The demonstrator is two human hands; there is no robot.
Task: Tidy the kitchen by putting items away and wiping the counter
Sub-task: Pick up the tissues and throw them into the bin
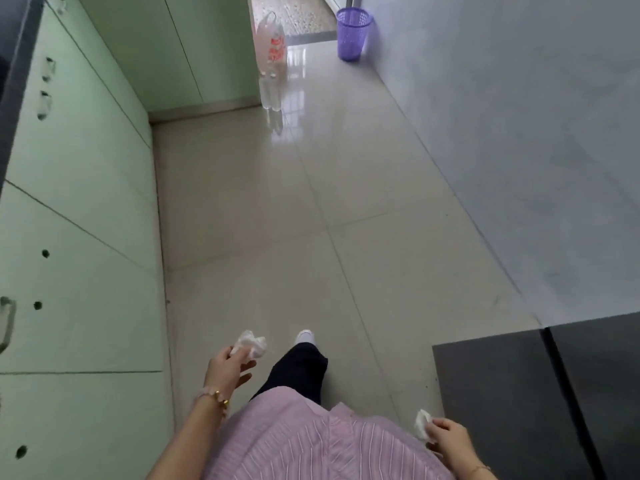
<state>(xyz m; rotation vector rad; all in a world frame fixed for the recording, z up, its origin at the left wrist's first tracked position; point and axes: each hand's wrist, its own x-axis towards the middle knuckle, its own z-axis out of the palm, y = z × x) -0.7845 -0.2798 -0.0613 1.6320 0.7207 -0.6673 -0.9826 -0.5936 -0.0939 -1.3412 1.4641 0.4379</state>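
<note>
My left hand (227,367) pinches a crumpled white tissue (251,344) out in front of me, low over the floor. My right hand (450,439) holds a smaller wad of white tissue (423,424) at the lower right, beside a dark appliance. A purple mesh waste basket (353,34) stands on the floor far ahead, against the grey wall. My leg in a dark trouser and a white shoe (305,337) is stepped forward between my hands.
Pale green cabinet doors (79,202) run along the left under a dark counter edge (17,57). A large clear water bottle (272,50) stands at the cabinet corner ahead. A dark grey appliance (540,393) fills the lower right. Glossy beige floor tiles (311,220) lead toward a doorway.
</note>
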